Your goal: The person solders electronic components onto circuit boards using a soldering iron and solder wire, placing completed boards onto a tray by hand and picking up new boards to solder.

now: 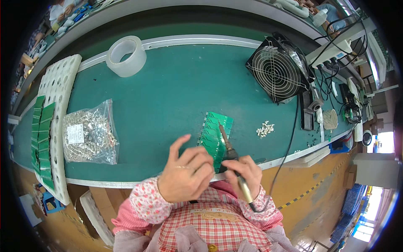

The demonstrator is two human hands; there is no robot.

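Note:
My right hand (246,173) is closed around a soldering iron (228,147) with a dark grip and a pale handle. Its thin tip points away from me and reaches over the upper part of a green circuit board (213,133). Along the board's left edge runs a row of small metal pins. At the board's lower left is my left hand (187,174), its index finger raised and the other fingers curled in; anything they hold is hidden. Right of the board lies a small pile of silvery metal parts (265,129).
A clear bag of metal parts (90,136) lies left, beside a white foam tray (63,92) with green boards (44,143). A roll of clear tape (126,56) stands at the back. Far right are a black fan (275,69), a power strip (336,52) and a dark cable (291,147).

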